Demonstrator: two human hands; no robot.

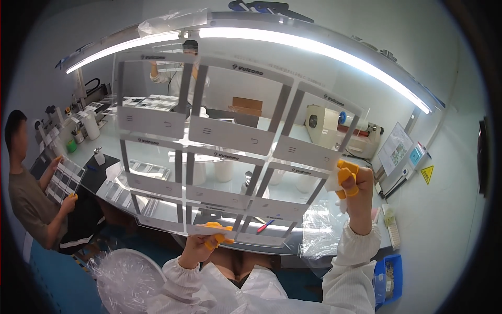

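Observation:
Both my hands hold up a large clear sheet (230, 136) printed with several grey and white screen frames, tilted below the lamp. My left hand (201, 248), in orange finger cots, grips its lower edge near the middle. Higher up, at the right edge, my right hand (356, 191) pinches the sheet, also in orange finger cots. Something whitish shows beside those fingers; I cannot tell what it is. Through the clear windows I see the table, with a pump bottle (247, 181) and a red and blue pen (265, 226) on it.
A long lit tube lamp (314, 46) spans overhead. At the back right stands a roller machine (324, 125). Crumpled clear film (321, 225) lies by my right forearm. A bin with plastic film (125, 280) and a blue crate (392, 280) stand low. A co-worker (31, 193) holds a similar sheet.

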